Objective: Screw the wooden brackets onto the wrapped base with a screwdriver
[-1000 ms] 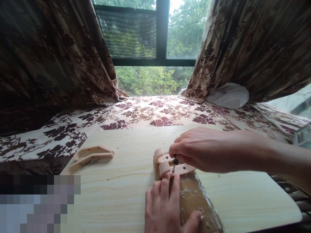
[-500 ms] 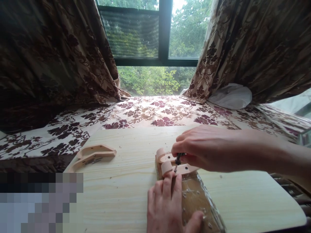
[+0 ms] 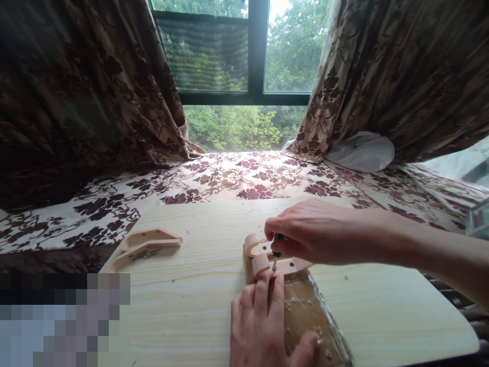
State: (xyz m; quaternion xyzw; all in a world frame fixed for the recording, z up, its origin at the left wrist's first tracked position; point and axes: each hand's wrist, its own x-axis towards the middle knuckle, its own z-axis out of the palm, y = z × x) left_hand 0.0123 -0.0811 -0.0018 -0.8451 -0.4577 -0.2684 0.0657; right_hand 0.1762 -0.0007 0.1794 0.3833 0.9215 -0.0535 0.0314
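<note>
My right hand point(image 3: 305, 232) is closed on a small dark-handled screwdriver point(image 3: 277, 244), its thin shaft pointing down at a hole in the nearer pale wooden piece point(image 3: 284, 267). A second wooden piece point(image 3: 260, 247) lies just behind it, partly hidden by the hand. Both rest on a brown block wrapped in clear film point(image 3: 305, 306). My left hand point(image 3: 260, 321) lies on the block with fingers spread, its fingertips against the nearer piece's front edge. The fingers of my right hand hide much of the handle.
Two more wooden pieces point(image 3: 153, 244) with holes lie at the left of the pale wooden board point(image 3: 191, 306), thin metal bits beside them. Behind are a floral cloth point(image 3: 248, 176), a white plastic bag point(image 3: 362, 151), curtains and a window.
My right hand has shifted slightly left, and the screwdriver now stands more upright over the hole. My left hand has kept its place on the block.
</note>
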